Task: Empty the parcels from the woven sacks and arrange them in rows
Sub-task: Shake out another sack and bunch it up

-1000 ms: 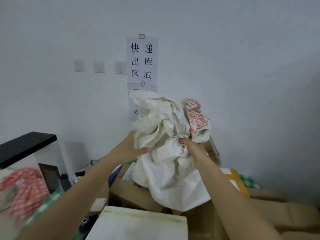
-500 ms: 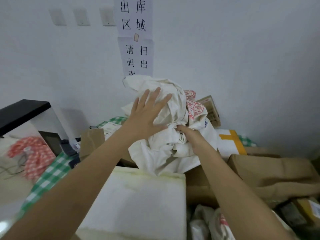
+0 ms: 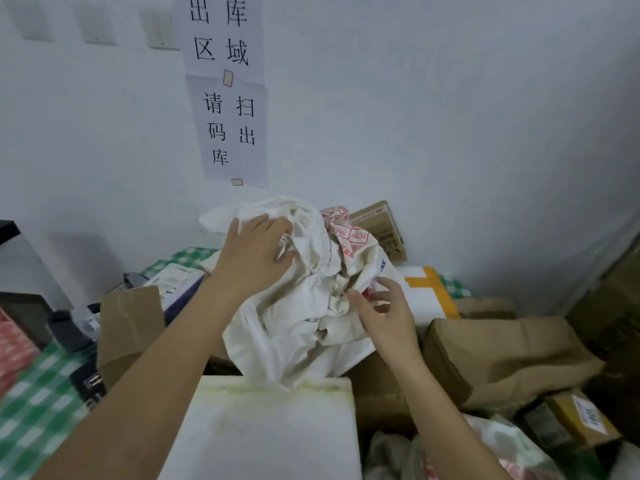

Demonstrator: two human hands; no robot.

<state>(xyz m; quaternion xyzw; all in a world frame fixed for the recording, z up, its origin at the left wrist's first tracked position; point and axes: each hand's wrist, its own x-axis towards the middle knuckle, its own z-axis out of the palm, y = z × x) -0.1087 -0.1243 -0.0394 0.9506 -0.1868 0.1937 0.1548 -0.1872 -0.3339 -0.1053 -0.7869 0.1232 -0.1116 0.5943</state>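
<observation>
Fingers (image 3: 273, 225) of the left hand (image 3: 254, 258) lie spread flat on the crumpled woven sack (image 3: 304, 306); the right hand (image 3: 382, 311), loosely open, touches its near right edge, atop parcels (image 3: 502, 355) heaped against the wall.

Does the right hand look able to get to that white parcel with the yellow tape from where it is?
Probably yes. The right hand hovers open at the sack's edge, and the white parcel with yellow tape lies just beyond it, its top uncovered.
</observation>
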